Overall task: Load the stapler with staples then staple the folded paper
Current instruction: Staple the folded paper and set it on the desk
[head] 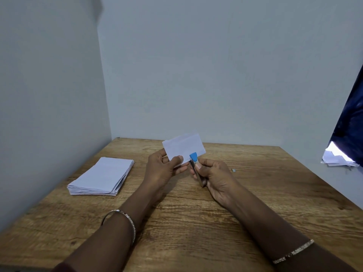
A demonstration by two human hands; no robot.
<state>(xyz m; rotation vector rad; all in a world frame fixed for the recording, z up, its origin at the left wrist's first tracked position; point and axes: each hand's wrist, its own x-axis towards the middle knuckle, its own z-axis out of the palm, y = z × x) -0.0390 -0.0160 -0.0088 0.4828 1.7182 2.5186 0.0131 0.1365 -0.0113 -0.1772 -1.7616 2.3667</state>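
A white folded paper (183, 147) is held up above the middle of the wooden table (196, 222), pinched at its lower left corner by my left hand (163, 169). My right hand (214, 177) grips a small stapler (196, 169) with a blue tip and a metal body. The stapler's blue tip sits over the paper's lower edge, just right of my left thumb. Whether staples are inside it is hidden.
A stack of white folded papers (102, 176) lies on the table's left side. A tiny pale scrap (233, 170) lies to the right of my right hand. Grey walls close off the left and back. Off the table's right edge are dark cloth (349, 122) and loose papers (335, 160).
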